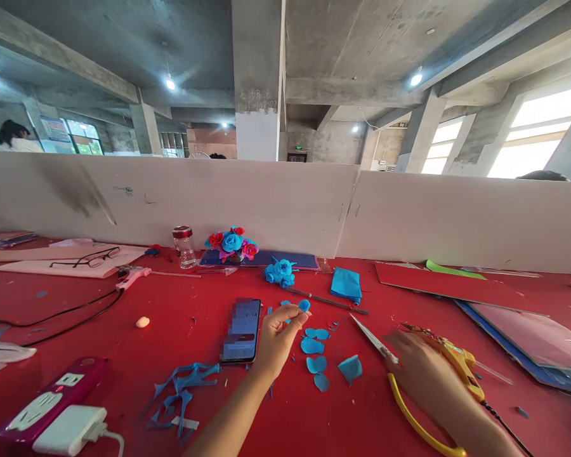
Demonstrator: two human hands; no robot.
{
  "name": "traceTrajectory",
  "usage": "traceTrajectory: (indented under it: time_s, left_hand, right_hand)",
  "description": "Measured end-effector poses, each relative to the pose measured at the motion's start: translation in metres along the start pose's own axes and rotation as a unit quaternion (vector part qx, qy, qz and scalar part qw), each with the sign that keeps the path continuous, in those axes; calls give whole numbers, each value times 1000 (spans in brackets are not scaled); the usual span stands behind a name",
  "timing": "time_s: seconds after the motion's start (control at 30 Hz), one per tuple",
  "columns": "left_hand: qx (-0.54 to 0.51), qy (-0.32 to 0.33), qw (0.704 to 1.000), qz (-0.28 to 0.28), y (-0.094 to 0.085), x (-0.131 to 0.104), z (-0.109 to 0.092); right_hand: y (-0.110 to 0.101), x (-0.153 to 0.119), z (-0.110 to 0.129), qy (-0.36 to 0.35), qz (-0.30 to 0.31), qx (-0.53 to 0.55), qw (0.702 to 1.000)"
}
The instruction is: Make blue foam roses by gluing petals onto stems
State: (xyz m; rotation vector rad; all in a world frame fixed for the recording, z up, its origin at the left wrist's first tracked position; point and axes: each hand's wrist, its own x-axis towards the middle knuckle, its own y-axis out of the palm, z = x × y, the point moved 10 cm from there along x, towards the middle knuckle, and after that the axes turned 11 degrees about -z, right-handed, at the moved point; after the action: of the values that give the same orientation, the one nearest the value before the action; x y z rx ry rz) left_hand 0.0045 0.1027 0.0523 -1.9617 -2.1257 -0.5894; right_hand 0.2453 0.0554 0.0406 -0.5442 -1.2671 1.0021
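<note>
My left hand (pixel 282 333) is closed in a pinch on a small blue petal (pixel 304 306), held above the red table. My right hand (pixel 421 365) is smeared by motion, between the yellow-handled scissors (pixel 374 339) and a yellow glue gun (pixel 461 362). Its fingers are too blurred to show whether they grip either tool. Cut blue petals (pixel 313 346) lie below and to the right of my left hand, with a folded blue piece (pixel 351 369) beside them. Farther back are blue flowers (pixel 280 272) on a dark stem (pixel 326 299).
A phone (pixel 240 331) lies left of my left hand, near blue scraps (pixel 185 384). At left are a power strip (pixel 52 400) and a white charger (pixel 70 430). A jar (pixel 184 246), a bouquet (pixel 232 244) and stacked blue squares (pixel 346 284) stand before the white partition (pixel 219 197).
</note>
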Motion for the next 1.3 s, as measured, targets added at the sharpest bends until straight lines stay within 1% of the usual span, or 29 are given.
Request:
traceTrajectory:
  time_s: [0.03, 0.07, 0.1, 0.13, 0.17, 0.2, 0.23, 0.3, 0.33, 0.43, 0.47, 0.5, 0.53, 0.6, 0.67, 0.73, 0.83, 0.97, 1.07, 1.13, 1.23, 1.3]
  left_hand:
    - [5, 2, 1000, -8, -2, 1, 0]
    - [11, 2, 1000, -19, -5, 2, 1]
    - [19, -2, 999, -31, -8, 3, 2]
    - [27, -9, 999, -43, -11, 4, 4]
    - [36, -18, 998, -50, -13, 5, 6]
    - [46, -26, 997, -54, -14, 6, 8]
    - [56, -32, 997, -51, -14, 6, 10]
    - [65, -35, 997, -24, -8, 6, 11]
    - [60, -35, 998, -5, -4, 6, 11]
    - [36, -56, 997, 42, 8, 2, 15]
    - [30, -69, 996, 49, 10, 1, 17]
    - [25, -82, 995, 55, 12, 0, 20]
    - [21, -94, 994, 60, 14, -1, 22]
    - [10, -110, 992, 66, 16, -3, 25]
    - [-5, -120, 990, 67, 17, -3, 26]
    - [-18, -130, 989, 66, 17, -3, 26]
    - [-33, -138, 988, 68, 17, -3, 26]
    - [-47, -133, 987, 73, 18, -4, 25]
    - [-46, -131, 987, 77, 18, -4, 25]
    - [-43, -133, 987, 78, 18, -5, 25]
    - [-40, -141, 986, 79, 18, -5, 26]
    - [-39, -148, 985, 79, 19, -6, 27]
  right_hand:
    - [12, 3, 29, -32, 33, 18, 999]
    - [29, 0, 64, -100, 96, 54, 989]
    - [41, -4, 92, -159, 135, 76, 975]
    - [50, -6, 112, -199, 153, 81, 965]
    - [59, -8, 126, -231, 168, 81, 955]
    - [66, -9, 133, -250, 173, 75, 950]
    - [71, -9, 136, -258, 170, 71, 949]
    - [77, -6, 131, -246, 155, 90, 952]
    - [78, -3, 124, -223, 145, 111, 958]
    - [79, 6, 93, -101, 116, 171, 973]
    - [79, 7, 85, -70, 112, 183, 974]
    - [80, 7, 81, -57, 117, 191, 973]
    - [81, 5, 83, -66, 129, 197, 970]
    - [83, 0, 93, -120, 164, 191, 960]
    - [84, -4, 101, -166, 185, 160, 955]
    - [84, -6, 105, -190, 184, 127, 956]
    - [81, -6, 109, -214, 163, 100, 958]
    - [78, -5, 109, -224, 136, 87, 961]
    - [78, -5, 107, -214, 127, 109, 962]
    - [77, -2, 104, -189, 114, 146, 964]
    - [67, 7, 93, -105, 70, 221, 967]
    - [56, 13, 84, -39, 43, 269, 961]
